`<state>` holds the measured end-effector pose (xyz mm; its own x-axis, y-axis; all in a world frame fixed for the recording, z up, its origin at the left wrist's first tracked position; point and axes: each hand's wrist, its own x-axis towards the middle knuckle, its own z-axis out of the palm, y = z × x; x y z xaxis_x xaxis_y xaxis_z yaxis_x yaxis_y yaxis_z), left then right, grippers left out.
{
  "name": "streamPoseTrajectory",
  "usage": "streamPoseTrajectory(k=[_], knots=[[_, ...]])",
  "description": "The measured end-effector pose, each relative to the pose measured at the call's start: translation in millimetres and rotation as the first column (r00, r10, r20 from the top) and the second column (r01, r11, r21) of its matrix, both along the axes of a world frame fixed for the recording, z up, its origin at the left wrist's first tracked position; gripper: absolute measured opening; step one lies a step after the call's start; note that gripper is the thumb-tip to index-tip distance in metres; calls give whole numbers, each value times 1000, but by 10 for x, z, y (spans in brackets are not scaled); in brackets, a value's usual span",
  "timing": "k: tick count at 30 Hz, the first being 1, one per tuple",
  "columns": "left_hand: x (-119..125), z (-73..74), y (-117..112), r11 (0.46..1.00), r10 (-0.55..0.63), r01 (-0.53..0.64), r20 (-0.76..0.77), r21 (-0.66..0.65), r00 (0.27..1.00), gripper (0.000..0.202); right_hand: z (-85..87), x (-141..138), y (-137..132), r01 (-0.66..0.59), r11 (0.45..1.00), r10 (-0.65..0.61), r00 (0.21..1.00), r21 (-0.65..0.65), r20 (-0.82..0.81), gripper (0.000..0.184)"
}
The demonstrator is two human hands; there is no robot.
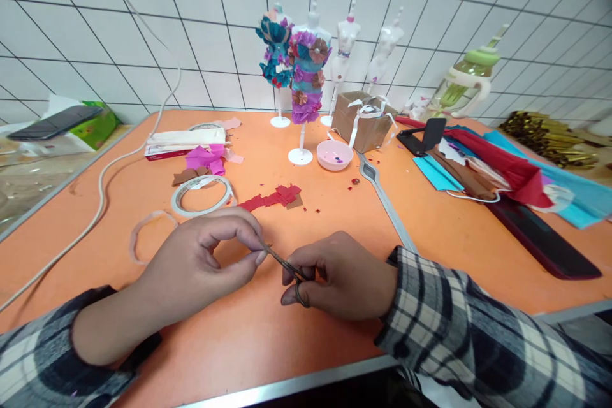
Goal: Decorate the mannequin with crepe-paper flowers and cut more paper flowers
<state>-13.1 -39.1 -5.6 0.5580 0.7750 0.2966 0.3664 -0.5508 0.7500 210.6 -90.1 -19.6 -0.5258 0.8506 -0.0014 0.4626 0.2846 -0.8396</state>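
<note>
Small dark metal scissors (281, 260) are in my right hand (347, 277), with the thumb and fingers at their handle loops. Their blades point left, up to the fingertips of my left hand (201, 261). That hand is pinched, thumb against forefinger, at the blade tips. A tiny brownish bit shows there, too small to name. Beyond the hands lie red crepe paper pieces (277, 197) with a brown scrap. Left of them is a white tape roll (180, 204), and nearer my left wrist a loop of pale translucent tape (134, 239).
Several small dress forms (302, 156) stand at the back, two covered in paper flowers. A pink bowl (335, 164) and a brown box (344, 120) sit before them. Fabrics and papers (497, 159) with a dark flat case (545, 239) lie right; a white cable (101, 185) crosses left.
</note>
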Motion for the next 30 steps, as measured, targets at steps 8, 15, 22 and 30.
streamPoseTrajectory(k=[8,15,22,30], knots=[[11,10,-7,998,-9,10,-26,62,1000,11,43,-9,-9,-22,998,27,997,-60,73,28],[-1,16,7,998,-9,12,-35,68,999,13,9,-1,2,38,991,-61,980,126,187,41],[-2,0,-12,988,-36,45,-65,146,997,13,-14,-4,6,52,985,-90,968,166,232,30],[-15,-23,-2,980,-3,19,-81,198,997,12,-19,3,-9,74,987,-104,974,146,204,25]])
